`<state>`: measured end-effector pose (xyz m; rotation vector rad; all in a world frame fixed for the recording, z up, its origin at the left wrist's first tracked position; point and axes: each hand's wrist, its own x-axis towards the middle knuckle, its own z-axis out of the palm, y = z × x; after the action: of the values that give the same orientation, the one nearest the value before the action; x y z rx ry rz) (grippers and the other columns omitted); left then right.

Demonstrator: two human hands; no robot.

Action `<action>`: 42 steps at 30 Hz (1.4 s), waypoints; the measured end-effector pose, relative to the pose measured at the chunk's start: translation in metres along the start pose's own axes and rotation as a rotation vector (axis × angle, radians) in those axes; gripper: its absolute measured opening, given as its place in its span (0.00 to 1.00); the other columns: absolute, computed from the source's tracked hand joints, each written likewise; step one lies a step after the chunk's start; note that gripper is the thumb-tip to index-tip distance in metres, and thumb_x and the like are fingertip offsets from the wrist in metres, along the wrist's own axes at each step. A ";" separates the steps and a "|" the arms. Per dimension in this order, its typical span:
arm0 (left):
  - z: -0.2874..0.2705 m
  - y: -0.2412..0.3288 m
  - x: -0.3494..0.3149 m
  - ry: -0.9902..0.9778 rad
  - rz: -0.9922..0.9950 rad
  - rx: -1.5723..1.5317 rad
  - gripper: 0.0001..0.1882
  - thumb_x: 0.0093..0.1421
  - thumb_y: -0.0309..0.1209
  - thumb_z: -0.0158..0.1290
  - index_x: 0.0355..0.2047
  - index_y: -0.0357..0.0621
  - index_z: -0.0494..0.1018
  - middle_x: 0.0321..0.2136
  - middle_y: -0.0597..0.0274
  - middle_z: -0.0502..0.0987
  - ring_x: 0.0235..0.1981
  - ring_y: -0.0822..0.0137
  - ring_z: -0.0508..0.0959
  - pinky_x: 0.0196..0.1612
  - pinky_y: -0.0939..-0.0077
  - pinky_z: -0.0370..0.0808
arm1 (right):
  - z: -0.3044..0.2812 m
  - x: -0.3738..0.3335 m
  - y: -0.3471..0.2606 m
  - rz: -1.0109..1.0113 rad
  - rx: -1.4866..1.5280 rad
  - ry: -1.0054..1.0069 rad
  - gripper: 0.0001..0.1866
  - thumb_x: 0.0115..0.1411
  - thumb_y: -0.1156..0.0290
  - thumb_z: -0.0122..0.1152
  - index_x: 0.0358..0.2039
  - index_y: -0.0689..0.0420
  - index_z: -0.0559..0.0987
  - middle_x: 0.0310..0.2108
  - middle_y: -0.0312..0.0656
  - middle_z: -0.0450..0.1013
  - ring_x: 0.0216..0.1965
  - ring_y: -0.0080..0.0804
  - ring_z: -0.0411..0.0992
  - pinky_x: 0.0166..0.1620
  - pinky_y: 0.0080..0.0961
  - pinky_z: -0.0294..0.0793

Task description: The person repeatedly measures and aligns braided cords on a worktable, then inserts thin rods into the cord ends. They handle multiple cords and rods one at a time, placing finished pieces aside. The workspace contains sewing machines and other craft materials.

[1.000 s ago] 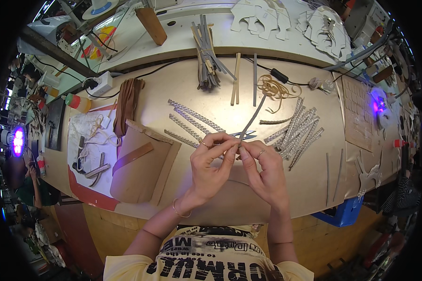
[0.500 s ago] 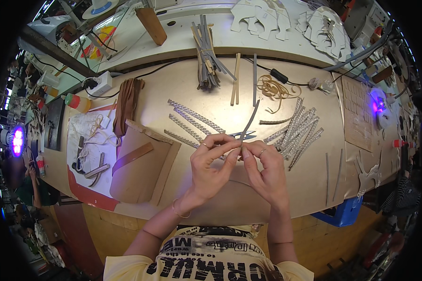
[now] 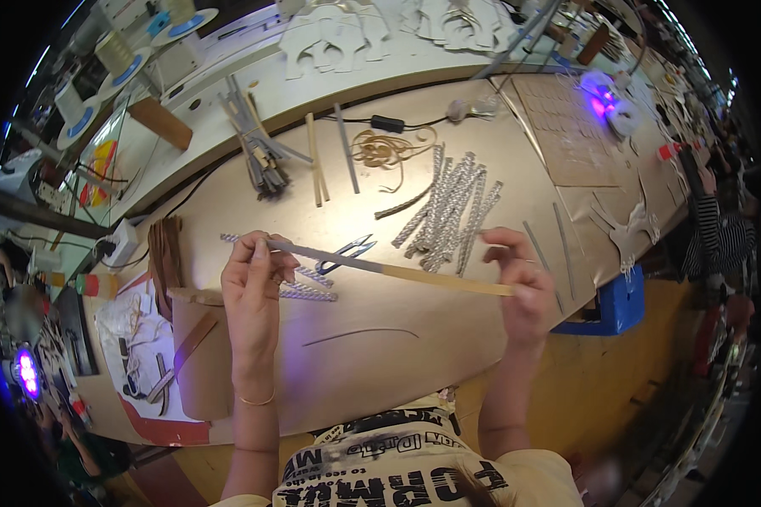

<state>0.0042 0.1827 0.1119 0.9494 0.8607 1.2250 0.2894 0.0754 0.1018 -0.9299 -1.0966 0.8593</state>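
A flat narrow strip (image 3: 380,269), grey toward one end and tan toward the other, is stretched between my hands above the table. My left hand (image 3: 255,275) pinches its grey end. At the tan end, my right hand (image 3: 522,283) grips with thumb and fingers, slightly blurred. Just behind the strip lie blue-handled snips (image 3: 345,255). Several braided strips (image 3: 311,293) lie beside my left hand, which partly hides them. A larger heap of braided strips (image 3: 452,207) sits beyond the strip, nearer my right hand. One thin dark cord (image 3: 359,331) rests on the table below.
Farther back are a tied bundle of grey strips (image 3: 260,156), two tan strips (image 3: 316,160), a single grey strip (image 3: 347,150) and curled tan ribbon (image 3: 389,148). Brown leather straps (image 3: 166,253) and a cardboard piece (image 3: 201,363) lie left. A blue bin (image 3: 619,306) stands right.
My hands have moved from close together to far apart, with the strip now drawn out between them and its tan part visible. The view has shifted and turned toward the right.
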 end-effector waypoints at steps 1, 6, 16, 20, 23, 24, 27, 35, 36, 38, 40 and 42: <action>0.007 -0.002 0.000 -0.058 -0.019 0.015 0.09 0.72 0.32 0.46 0.43 0.38 0.72 0.33 0.60 0.79 0.33 0.74 0.78 0.36 0.80 0.73 | -0.021 -0.012 -0.004 -0.042 0.115 0.080 0.14 0.51 0.61 0.50 0.18 0.58 0.73 0.56 0.54 0.70 0.59 0.47 0.64 0.58 0.37 0.59; 0.065 -0.040 0.002 -0.291 -0.305 0.191 0.12 0.71 0.34 0.48 0.44 0.36 0.71 0.33 0.59 0.79 0.31 0.72 0.80 0.34 0.80 0.77 | -0.112 -0.089 -0.041 -0.315 0.570 0.403 0.13 0.59 0.64 0.52 0.19 0.53 0.71 0.40 0.41 0.78 0.54 0.32 0.70 0.55 0.30 0.62; 0.169 -0.160 0.023 -0.661 -0.573 0.495 0.10 0.68 0.28 0.51 0.40 0.29 0.74 0.27 0.58 0.80 0.26 0.72 0.82 0.27 0.80 0.79 | -0.192 -0.232 -0.088 -0.643 0.682 0.693 0.09 0.55 0.78 0.56 0.23 0.52 0.66 0.24 0.31 0.61 0.17 0.19 0.51 0.24 0.22 0.49; 0.198 -0.179 0.026 -0.714 -0.290 0.648 0.08 0.64 0.24 0.54 0.35 0.28 0.76 0.23 0.57 0.80 0.22 0.73 0.81 0.26 0.80 0.78 | -0.191 -0.237 -0.081 -0.614 0.672 0.698 0.09 0.55 0.76 0.56 0.23 0.51 0.66 0.25 0.31 0.60 0.17 0.19 0.46 0.24 0.23 0.45; 0.212 -0.183 0.032 -0.696 -0.028 0.754 0.07 0.61 0.23 0.55 0.34 0.28 0.77 0.22 0.57 0.80 0.20 0.72 0.80 0.26 0.78 0.78 | -0.184 -0.214 -0.065 -0.563 0.730 0.621 0.08 0.57 0.73 0.57 0.27 0.51 0.67 0.24 0.32 0.60 0.18 0.18 0.47 0.24 0.23 0.45; 0.213 -0.182 0.034 -0.671 0.076 0.818 0.06 0.59 0.22 0.56 0.35 0.31 0.78 0.25 0.55 0.81 0.23 0.68 0.82 0.28 0.75 0.78 | -0.180 -0.205 -0.061 -0.527 0.747 0.652 0.07 0.58 0.72 0.57 0.29 0.52 0.67 0.24 0.32 0.59 0.18 0.18 0.47 0.24 0.22 0.45; 0.201 -0.172 0.040 -0.599 0.436 0.884 0.06 0.60 0.23 0.57 0.37 0.35 0.79 0.30 0.54 0.81 0.27 0.63 0.82 0.31 0.73 0.79 | -0.162 -0.173 -0.050 -0.318 0.684 0.699 0.07 0.62 0.70 0.57 0.34 0.53 0.67 0.24 0.32 0.59 0.19 0.17 0.47 0.24 0.20 0.46; 0.043 -0.093 0.093 -0.136 0.454 1.180 0.08 0.60 0.26 0.56 0.40 0.39 0.78 0.38 0.53 0.79 0.35 0.56 0.81 0.40 0.63 0.76 | -0.080 -0.096 -0.025 0.485 -0.104 0.334 0.18 0.60 0.74 0.65 0.50 0.61 0.74 0.26 0.24 0.61 0.25 0.08 0.54 0.28 0.10 0.51; 0.023 -0.086 0.098 -0.079 0.430 1.254 0.09 0.60 0.27 0.56 0.40 0.39 0.78 0.38 0.52 0.78 0.36 0.56 0.80 0.41 0.62 0.76 | -0.070 -0.088 -0.024 0.500 -0.060 0.252 0.19 0.60 0.74 0.65 0.51 0.61 0.73 0.25 0.23 0.60 0.25 0.09 0.54 0.28 0.10 0.51; -0.009 -0.079 0.103 -0.053 0.254 1.339 0.13 0.58 0.29 0.59 0.42 0.38 0.78 0.39 0.48 0.76 0.38 0.52 0.79 0.44 0.60 0.75 | -0.051 -0.071 -0.020 0.497 -0.006 0.120 0.22 0.59 0.74 0.67 0.53 0.61 0.73 0.23 0.22 0.58 0.23 0.09 0.53 0.27 0.10 0.50; -0.024 -0.085 0.103 -0.133 0.291 1.335 0.14 0.58 0.29 0.60 0.43 0.35 0.78 0.39 0.48 0.76 0.36 0.53 0.79 0.42 0.63 0.76 | -0.034 -0.054 -0.015 0.520 -0.061 0.065 0.20 0.60 0.75 0.66 0.52 0.61 0.74 0.22 0.23 0.58 0.23 0.08 0.53 0.26 0.10 0.50; -0.029 -0.093 0.099 -0.184 0.365 1.336 0.14 0.58 0.28 0.60 0.42 0.32 0.78 0.39 0.48 0.76 0.35 0.51 0.79 0.43 0.63 0.77 | -0.018 -0.041 -0.012 0.511 -0.088 0.023 0.19 0.60 0.76 0.66 0.52 0.61 0.75 0.22 0.23 0.58 0.23 0.08 0.53 0.26 0.10 0.50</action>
<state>0.0255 0.2769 0.0118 2.3148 1.4034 0.7085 0.2981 0.0300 0.0953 -1.3207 -0.8914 1.2175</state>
